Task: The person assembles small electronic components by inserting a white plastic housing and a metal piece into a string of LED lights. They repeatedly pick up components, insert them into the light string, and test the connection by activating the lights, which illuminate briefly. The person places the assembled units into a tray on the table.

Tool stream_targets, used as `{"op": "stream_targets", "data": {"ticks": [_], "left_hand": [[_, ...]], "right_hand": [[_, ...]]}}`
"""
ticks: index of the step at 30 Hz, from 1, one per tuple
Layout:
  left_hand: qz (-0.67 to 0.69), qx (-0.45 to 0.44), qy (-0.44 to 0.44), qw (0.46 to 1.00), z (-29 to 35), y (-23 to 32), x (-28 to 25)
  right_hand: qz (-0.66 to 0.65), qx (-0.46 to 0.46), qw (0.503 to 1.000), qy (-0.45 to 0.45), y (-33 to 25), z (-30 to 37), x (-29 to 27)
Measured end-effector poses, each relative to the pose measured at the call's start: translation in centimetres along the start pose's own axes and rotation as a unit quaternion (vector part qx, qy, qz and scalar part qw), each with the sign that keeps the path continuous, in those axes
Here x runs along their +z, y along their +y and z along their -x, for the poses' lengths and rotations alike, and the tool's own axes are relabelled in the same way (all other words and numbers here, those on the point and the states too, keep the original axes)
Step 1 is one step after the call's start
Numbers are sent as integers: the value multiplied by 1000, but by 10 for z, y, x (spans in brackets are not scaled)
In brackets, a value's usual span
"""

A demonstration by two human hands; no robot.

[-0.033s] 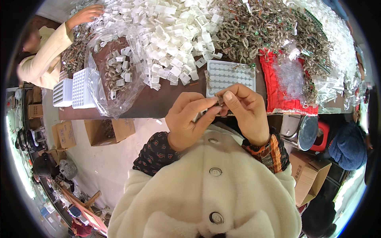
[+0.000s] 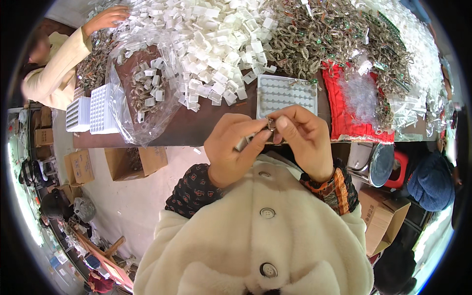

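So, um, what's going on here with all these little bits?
A person in a cream coat holds a small dark part at the fingertips of the left hand and right hand. The left hand also holds a pale piece. Just beyond is a tray on the table, near heaped white pieces and tangled bundles. Another person's hand is at far left.

Tiny pc (image 2: 270, 124) mostly hidden btwn fingertips (image 2: 282, 122)

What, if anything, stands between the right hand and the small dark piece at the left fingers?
Nothing visible does: the right hand is close beside the small dark piece at the left hand. The pale tray lies beyond both hands, not between them. Whether the right hand touches the piece cannot be told.
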State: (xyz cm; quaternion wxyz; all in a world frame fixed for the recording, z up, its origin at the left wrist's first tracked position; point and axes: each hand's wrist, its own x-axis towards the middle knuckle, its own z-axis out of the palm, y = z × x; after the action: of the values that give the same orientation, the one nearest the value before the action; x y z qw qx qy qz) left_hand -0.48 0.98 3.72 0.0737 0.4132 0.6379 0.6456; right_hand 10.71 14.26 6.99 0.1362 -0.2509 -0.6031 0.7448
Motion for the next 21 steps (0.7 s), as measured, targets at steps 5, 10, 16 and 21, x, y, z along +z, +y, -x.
{"op": "stream_targets", "data": {"ticks": [5, 10, 16, 21], "left_hand": [[393, -330, 19, 858, 3, 4, -6], [439, -401, 27, 803, 1, 7, -7], [126, -96, 150, 976, -27, 1, -62], [-360, 46, 129, 923, -70, -14, -118]], "right_hand": [[400, -401, 815, 125, 9, -5, 14], [343, -395, 846, 105, 19, -11, 23], [27, -161, 985, 54, 14, 0, 14], [11, -102, 995, 11, 15, 3, 12]]}}
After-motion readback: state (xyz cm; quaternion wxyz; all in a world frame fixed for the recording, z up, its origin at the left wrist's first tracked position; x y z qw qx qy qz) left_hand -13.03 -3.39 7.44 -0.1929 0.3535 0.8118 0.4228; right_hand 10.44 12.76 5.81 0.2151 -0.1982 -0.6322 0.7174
